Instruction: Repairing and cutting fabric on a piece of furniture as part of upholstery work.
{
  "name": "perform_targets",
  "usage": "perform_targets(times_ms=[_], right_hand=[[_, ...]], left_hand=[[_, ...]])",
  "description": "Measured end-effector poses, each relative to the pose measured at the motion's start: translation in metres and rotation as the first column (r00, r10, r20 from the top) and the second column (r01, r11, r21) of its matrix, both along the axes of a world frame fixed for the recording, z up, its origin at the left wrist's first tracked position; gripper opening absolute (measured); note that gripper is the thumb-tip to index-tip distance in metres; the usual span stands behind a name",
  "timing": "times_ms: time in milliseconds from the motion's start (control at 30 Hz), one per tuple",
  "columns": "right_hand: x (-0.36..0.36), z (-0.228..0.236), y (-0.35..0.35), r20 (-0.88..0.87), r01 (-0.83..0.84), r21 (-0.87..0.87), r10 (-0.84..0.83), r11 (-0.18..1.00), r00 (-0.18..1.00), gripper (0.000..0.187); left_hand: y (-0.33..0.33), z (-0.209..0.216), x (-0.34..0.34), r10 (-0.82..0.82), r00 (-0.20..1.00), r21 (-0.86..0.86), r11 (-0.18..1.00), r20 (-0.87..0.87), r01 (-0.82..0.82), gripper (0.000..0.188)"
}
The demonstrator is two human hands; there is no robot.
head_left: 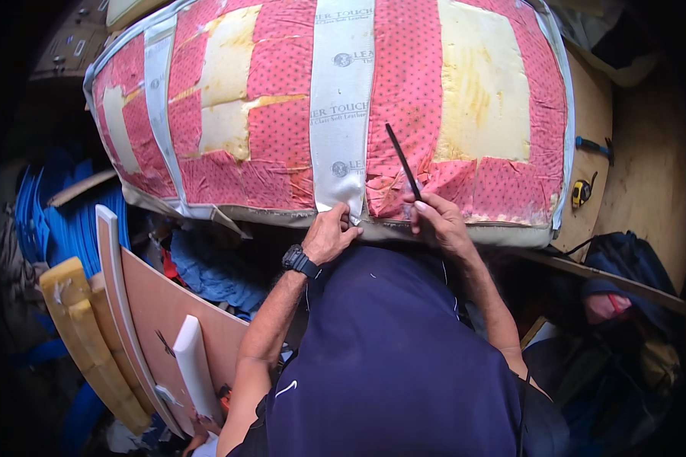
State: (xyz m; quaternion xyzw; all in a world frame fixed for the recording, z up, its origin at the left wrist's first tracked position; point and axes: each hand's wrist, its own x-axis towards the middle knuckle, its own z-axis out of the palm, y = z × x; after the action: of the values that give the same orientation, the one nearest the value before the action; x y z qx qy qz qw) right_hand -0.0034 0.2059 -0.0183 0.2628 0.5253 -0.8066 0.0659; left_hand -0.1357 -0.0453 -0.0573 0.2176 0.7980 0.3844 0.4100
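A large cushion (pixel 408 114), covered in patches of dotted pink cloth and bare yellow foam, lies in front of me. A white printed strip of material (pixel 341 137) runs down its middle to the near edge. My left hand (pixel 329 238), with a black watch on the wrist, is closed, pinching the lower end of that strip at the cushion's near edge. In my right hand (pixel 440 221) is a slim black stick-like tool (pixel 401 158), tilted up and to the left over the pink cloth. Its exact kind I cannot make out.
A hammer (pixel 593 146) and a yellow tape measure (pixel 583 192) lie on the wooden board at right. Curved wooden panels (pixel 168 289), yellow foam pieces (pixel 84 335) and blue material (pixel 76 213) crowd the left. A dark bag (pixel 625 263) sits at lower right.
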Motion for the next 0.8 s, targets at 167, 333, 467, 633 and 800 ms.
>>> perform_targets(times_ms=[167,333,467,633,800], right_hand=[[-0.036,-0.001,-0.052,-0.078,0.106,-0.237,-0.127,0.966,0.989,0.031],[-0.053,-0.044,-0.092,-0.071,0.354,-0.067,-0.359,0.933,0.931,0.027],[-0.051,-0.067,-0.106,-0.148,0.435,0.185,-0.413,0.881,0.899,0.026],[-0.054,-0.041,-0.124,-0.079,0.526,0.210,-0.522,0.824,0.849,0.025],[-0.061,-0.023,-0.145,-0.070,0.476,0.210,-0.472,0.854,0.879,0.025]], left_hand=[[0.004,0.002,-0.015,0.025,1.000,0.020,0.999,0.002,-0.025,0.028],[-0.004,0.020,-0.047,-0.110,0.854,0.054,0.986,-0.508,0.159,0.018],[-0.012,0.018,-0.089,-0.171,0.774,0.085,0.957,-0.610,0.278,0.012],[-0.002,-0.005,-0.117,-0.213,0.807,0.296,0.854,-0.551,0.428,0.025],[0.003,-0.004,-0.123,-0.320,0.835,0.357,0.792,-0.448,0.495,0.016]])
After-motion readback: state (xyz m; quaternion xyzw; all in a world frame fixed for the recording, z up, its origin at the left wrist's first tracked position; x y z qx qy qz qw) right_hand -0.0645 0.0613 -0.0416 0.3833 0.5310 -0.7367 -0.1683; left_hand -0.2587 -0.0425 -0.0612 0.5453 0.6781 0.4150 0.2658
